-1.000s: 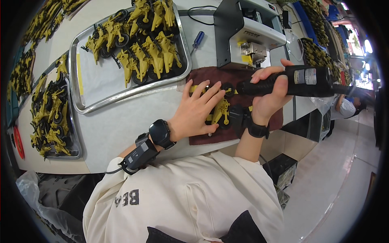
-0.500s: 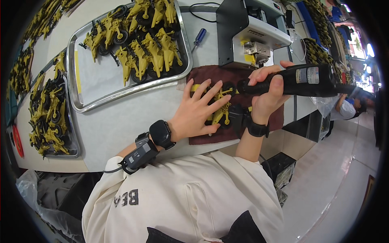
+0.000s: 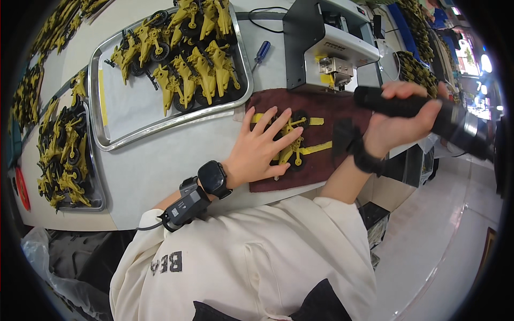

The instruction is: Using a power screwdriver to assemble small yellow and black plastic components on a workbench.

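Note:
My left hand [image 3: 257, 144] lies with spread fingers over a yellow and black toy motorcycle [image 3: 292, 139], holding it down on a dark red cloth [image 3: 316, 174]. Parts of the toy's frame and black wheels show between and beyond my fingers. My right hand [image 3: 404, 120] is wrapped round a thick black electric screwdriver [image 3: 385, 102], raised over the cloth's right side and apart from the toy. Strips of yellow tape [image 3: 317, 148] and a black patch [image 3: 345, 140] lie on the cloth.
A metal tray [image 3: 176, 124] of yellow toy motorcycles stands behind my left hand, with a second loaded tray [image 3: 95, 179] farther left. A white and black machine [image 3: 342, 48] stands behind the cloth. A blue-handled screwdriver [image 3: 262, 51] lies between tray and machine.
My right hand has swung right with the electric screwdriver, away from the toy, uncovering the cloth's right part, a yellow tape strip and the black patch. My left hand stays almost still.

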`<state>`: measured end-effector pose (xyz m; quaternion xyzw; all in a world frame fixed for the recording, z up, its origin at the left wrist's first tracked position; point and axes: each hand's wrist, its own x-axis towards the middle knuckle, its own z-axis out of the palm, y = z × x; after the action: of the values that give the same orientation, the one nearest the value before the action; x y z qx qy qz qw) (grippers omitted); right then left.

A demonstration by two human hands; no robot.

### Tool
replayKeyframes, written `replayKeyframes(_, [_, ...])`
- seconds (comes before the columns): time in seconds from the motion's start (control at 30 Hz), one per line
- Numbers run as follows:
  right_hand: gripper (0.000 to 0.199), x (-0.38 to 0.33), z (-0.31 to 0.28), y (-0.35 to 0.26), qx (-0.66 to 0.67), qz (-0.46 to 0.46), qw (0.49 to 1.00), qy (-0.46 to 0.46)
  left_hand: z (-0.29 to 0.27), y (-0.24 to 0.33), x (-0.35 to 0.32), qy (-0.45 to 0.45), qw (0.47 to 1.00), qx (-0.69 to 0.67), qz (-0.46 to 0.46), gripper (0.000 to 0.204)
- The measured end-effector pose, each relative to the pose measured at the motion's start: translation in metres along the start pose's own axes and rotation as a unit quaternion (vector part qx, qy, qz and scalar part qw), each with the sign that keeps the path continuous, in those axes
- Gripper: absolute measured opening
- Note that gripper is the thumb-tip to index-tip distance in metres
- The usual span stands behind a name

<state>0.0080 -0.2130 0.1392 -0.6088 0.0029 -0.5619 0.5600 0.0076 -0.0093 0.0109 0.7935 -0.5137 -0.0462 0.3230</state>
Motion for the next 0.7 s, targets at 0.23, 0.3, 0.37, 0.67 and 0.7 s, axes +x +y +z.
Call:
replayKeyframes(0.23, [0.044, 0.006, 0.021, 0.022, -0.044, 0.052, 0.997, -0.033, 0.002, -0.002, -0.001, 0.002, 1.0, 0.003, 0.005, 0.068])
replayKeyframes(0.3, [0.045, -0.006, 0.02, 0.011, 0.011, 0.106, 0.992, -0.069, 0.001, -0.003, -0.005, 0.003, 1.0, 0.007, -0.003, 0.068])
replayKeyframes(0.37, [0.048, -0.027, 0.013, 0.001, 0.08, 0.128, 0.983, -0.108, 0.004, -0.004, -0.005, 0.008, 1.0, 0.005, 0.004, 0.068])
replayKeyframes(0.67, [0.069, -0.085, 0.012, -0.019, 0.14, 0.163, 0.964, -0.158, -0.001, -0.003, -0.004, -0.003, 1.0, -0.001, 0.011, 0.057])
replayKeyframes(0.7, [0.068, -0.087, 0.012, -0.017, 0.147, 0.159, 0.962, -0.164, -0.001, -0.004, -0.005, 0.0, 1.0, -0.003, 0.011, 0.056])
